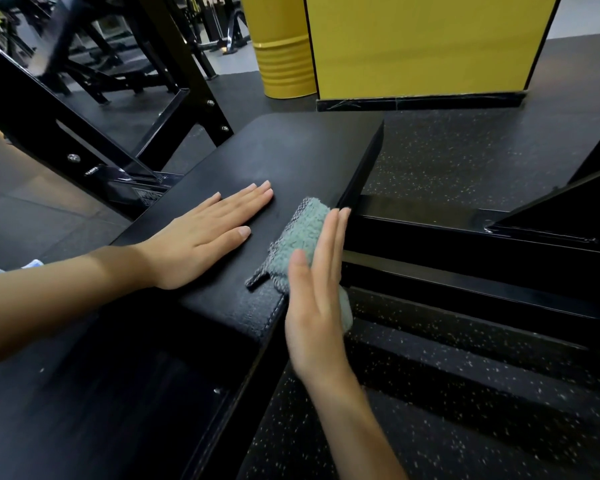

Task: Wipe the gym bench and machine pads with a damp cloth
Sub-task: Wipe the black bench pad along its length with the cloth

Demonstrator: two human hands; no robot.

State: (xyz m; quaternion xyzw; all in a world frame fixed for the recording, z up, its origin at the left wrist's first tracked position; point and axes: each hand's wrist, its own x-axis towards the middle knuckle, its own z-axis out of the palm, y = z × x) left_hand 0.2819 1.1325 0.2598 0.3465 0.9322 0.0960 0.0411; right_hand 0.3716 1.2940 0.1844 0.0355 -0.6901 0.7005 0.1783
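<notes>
1. The cloth [300,244], a grey-green terry rag folded into a thick wad, lies along the right-hand edge of the black bench pad [284,157], part of it draped over that edge and showing again below the palm.
2. The right hand [317,306] presses the cloth against the pad's side: fingers straight and together, thumb on top of the rag, so it is a flat-palmed hold and not a fist (the fingertips reach just short of the pad's far corner).
3. The left hand [205,237] lies spread and palm-down on the top of the pad, empty, near the cloth but not touching it.
4. The pad's surface is matt black with a stitched seam at its near corner.
5. A black steel frame [94,133] with bolt heads rises at the left; more black beams run under the pad to the right.
6. The floor [465,161] is dark rubber flecked with pale specks.
7. Farther back stand a yellow drum [284,57] and, beside it, a yellow panel [423,43].
</notes>
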